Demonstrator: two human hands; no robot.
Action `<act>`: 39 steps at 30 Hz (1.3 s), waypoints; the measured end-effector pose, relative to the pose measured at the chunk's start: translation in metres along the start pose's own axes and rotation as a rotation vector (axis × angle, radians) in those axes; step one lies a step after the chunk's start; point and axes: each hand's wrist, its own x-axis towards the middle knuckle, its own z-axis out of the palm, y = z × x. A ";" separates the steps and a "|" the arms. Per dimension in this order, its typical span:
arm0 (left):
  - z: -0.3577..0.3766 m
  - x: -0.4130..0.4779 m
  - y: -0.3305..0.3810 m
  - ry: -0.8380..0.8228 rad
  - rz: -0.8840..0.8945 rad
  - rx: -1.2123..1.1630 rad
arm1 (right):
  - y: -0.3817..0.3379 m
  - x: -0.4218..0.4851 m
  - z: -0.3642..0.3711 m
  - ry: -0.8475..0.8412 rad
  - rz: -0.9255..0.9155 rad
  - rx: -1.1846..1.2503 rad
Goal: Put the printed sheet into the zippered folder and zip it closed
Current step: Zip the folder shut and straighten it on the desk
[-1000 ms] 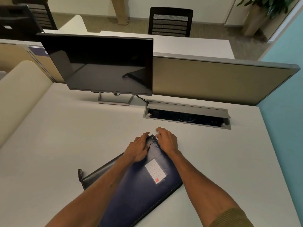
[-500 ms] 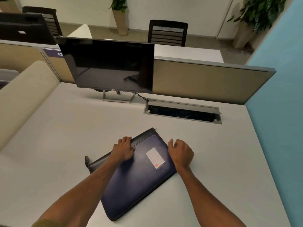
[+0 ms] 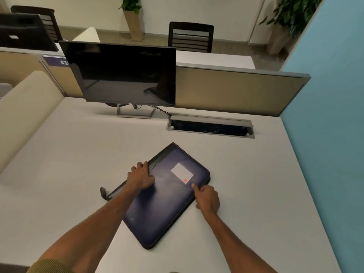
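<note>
A dark navy zippered folder [image 3: 163,209] lies closed and turned diagonally on the white desk [image 3: 74,158]. A white label [image 3: 181,173] with a red mark is on its cover. My left hand [image 3: 140,177] presses on the folder's left long edge, fingers curled over the black spine. My right hand [image 3: 207,198] sits at the folder's right edge, fingers pinched together against the zipper line; the pull itself is hidden under them. A small black loop [image 3: 102,192] sticks out at the folder's near-left corner. No printed sheet is visible.
A dark monitor [image 3: 122,73] stands at the back of the desk, with an open cable tray [image 3: 209,128] to its right. A tan divider panel [image 3: 236,89] runs behind them. A blue wall [image 3: 331,115] bounds the desk's right side.
My right hand has slid from the folder's far corner down along its right edge. My left hand has shifted back along the left edge. The view has tilted up.
</note>
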 end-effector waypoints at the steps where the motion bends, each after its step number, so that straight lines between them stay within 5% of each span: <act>1: 0.001 -0.001 0.000 0.001 0.000 -0.005 | -0.005 0.005 -0.004 0.023 0.032 0.053; 12: 0.028 -0.024 0.015 -0.048 0.129 -0.056 | 0.000 0.010 -0.024 0.116 -0.152 0.159; 28: 0.033 -0.041 0.020 -0.024 0.146 -0.046 | -0.002 0.001 -0.036 0.042 -0.170 0.131; 33: 0.026 -0.046 0.026 0.046 0.153 -0.008 | 0.006 -0.003 -0.042 -0.012 -0.253 -0.062; 39: -0.001 -0.039 0.049 0.303 0.361 0.231 | -0.014 0.000 -0.063 0.206 -0.496 -0.556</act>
